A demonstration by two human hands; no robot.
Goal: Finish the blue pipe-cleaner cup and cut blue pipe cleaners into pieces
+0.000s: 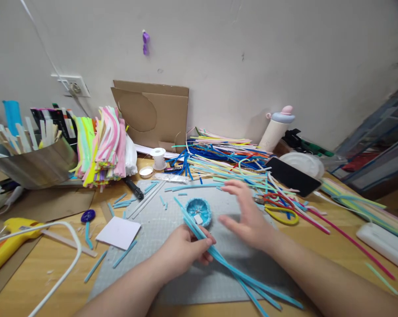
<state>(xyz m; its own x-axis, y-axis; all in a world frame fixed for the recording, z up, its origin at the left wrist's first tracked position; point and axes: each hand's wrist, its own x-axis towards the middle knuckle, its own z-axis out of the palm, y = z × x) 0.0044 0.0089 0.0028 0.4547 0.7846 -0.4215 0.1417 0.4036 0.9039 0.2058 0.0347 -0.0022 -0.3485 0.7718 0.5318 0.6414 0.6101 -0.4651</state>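
Note:
My left hand [185, 246] is closed around a bundle of long light-blue strips [238, 273] that run down to the right across the grey cutting mat [152, 246]. A small round blue woven piece [199, 211] sits on the mat just above that hand, touching the strips' upper ends. My right hand [248, 215] hovers to the right of the round piece with fingers spread and holds nothing.
A heap of coloured strips [231, 163] lies behind the mat, with yellow-handled scissors [281, 215] and a black phone [293, 176] to the right. A yellow glue gun [10, 237], a white paper square [118, 232], a thread spool [158, 157] and stacked strips [103, 145] stand on the left.

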